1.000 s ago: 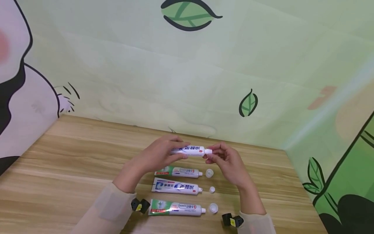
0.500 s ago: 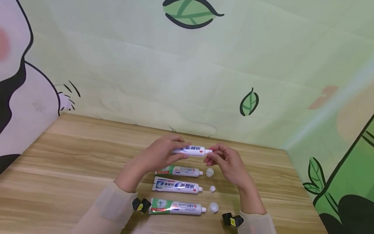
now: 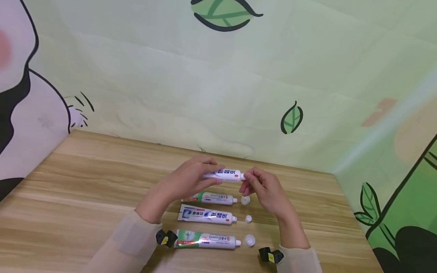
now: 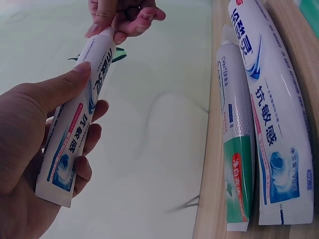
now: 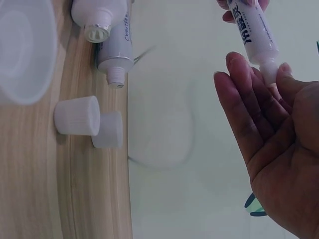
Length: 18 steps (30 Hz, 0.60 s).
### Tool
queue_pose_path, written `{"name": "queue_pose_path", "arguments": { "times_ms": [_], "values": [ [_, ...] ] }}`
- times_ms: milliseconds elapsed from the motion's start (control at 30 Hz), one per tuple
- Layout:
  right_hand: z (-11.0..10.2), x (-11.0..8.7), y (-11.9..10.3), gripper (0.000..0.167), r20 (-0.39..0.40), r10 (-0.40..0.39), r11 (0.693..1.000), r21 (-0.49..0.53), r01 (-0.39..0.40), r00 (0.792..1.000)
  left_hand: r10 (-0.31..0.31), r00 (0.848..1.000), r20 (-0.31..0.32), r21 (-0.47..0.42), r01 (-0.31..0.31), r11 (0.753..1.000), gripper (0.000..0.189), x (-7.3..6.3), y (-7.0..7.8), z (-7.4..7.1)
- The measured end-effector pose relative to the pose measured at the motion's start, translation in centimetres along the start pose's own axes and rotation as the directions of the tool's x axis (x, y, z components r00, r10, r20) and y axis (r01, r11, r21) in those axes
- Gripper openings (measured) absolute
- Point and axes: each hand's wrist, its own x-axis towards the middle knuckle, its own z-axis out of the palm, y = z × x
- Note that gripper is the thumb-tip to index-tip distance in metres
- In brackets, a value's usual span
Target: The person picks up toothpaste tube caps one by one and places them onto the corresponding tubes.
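- Toothpaste tube (image 3: pixel 227 175), raised above the desk (image 3: pixel 102 170); the left hand's (image 3: pixel 189 175) grip wraps round its body.
- Head view alone: all three other tubes (image 3: pixel 206 215), lower than the held tube, white caps (image 3: pixel 250 240) beside their nozzles.
- Left wrist view: the held tube's flat tail (image 4: pixel 54 194), hidden from the head view.
- Right wrist view: the right hand's (image 5: pixel 286 139) grip pinching the held tube's cap (image 5: pixel 268 73).

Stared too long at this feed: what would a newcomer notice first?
Probably the white-and-blue tube held above the wooden table, left fingers round its body, right fingers at its narrow end. Lower in the head view, three uncapped tubes lie roughly parallel, a white cap beside each. Behind, a green leaf decorates the wall.
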Motion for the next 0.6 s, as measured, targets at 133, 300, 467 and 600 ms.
{"name": "queue_pose_path", "arguments": {
  "times_ms": [133, 300, 467, 600],
  "values": [
    [0.14, 0.01, -0.06, 0.027, 0.002, 0.022, 0.999, -0.029, -0.022, 1.000, 0.009, 1.000, -0.003, 0.007, -0.009, 1.000, 0.046, 0.01, -0.08, 0.11],
    [0.21, 0.03, -0.25, 0.028, 0.007, 0.044, 0.998, -0.036, -0.044, 0.999, 0.015, 1.000, 0.001, 0.011, -0.015, 1.000, 0.046, -0.01, -0.12, 0.04],
    [0.22, 0.12, -0.30, 0.031, -0.010, 0.062, 0.998, -0.013, -0.062, 0.998, 0.012, 1.000, 0.005, -0.009, -0.012, 1.000, 0.046, -0.01, -0.15, -0.29],
    [0.12, 0.08, -0.30, 0.025, -0.022, 0.052, 0.999, 0.000, -0.052, 0.998, -0.017, 1.000, 0.018, -0.016, 0.018, 1.000, 0.046, -0.10, -0.35, -0.60]
  ]
}}
